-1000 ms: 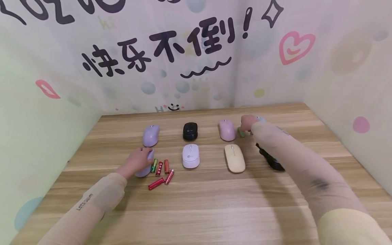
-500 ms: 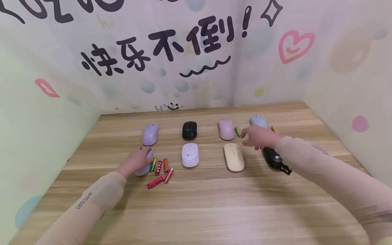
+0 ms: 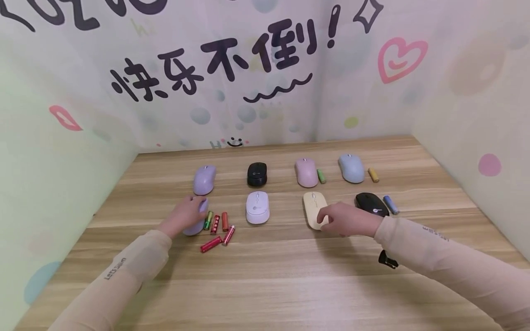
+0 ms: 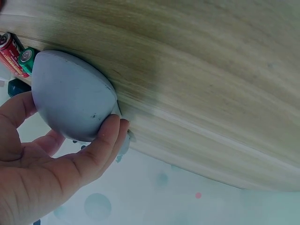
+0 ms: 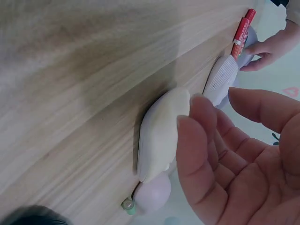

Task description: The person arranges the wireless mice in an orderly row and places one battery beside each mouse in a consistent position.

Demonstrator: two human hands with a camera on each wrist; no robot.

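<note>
My left hand (image 3: 185, 215) grips a light purple mouse (image 4: 70, 96), thumb on one side and fingers on the other. Right beside that mouse lie several batteries: a green one (image 3: 208, 220), a red one (image 3: 215, 225), an orange one (image 3: 225, 221) and two more red ones in front. My right hand (image 3: 347, 219) is over the right edge of a cream mouse (image 3: 313, 207), fingers loosely bent. Nothing is held between them in the right wrist view, where the cream mouse (image 5: 161, 133) sits just past the fingertips; whether they touch it I cannot tell.
Other mice stand around: purple (image 3: 204, 179), black (image 3: 257, 174), white (image 3: 257, 208), pink (image 3: 306, 173), blue (image 3: 351, 168) and black (image 3: 370, 203). Single batteries lie beside three: green (image 3: 321, 176), yellow (image 3: 373, 175), blue (image 3: 391, 205). A patterned curtain (image 3: 174, 124) borders the wooden table (image 3: 265, 285).
My right hand has come away from the green battery beside the pink mouse and moved toward me, to the cream mouse. The left hand stays on the light purple mouse.
</note>
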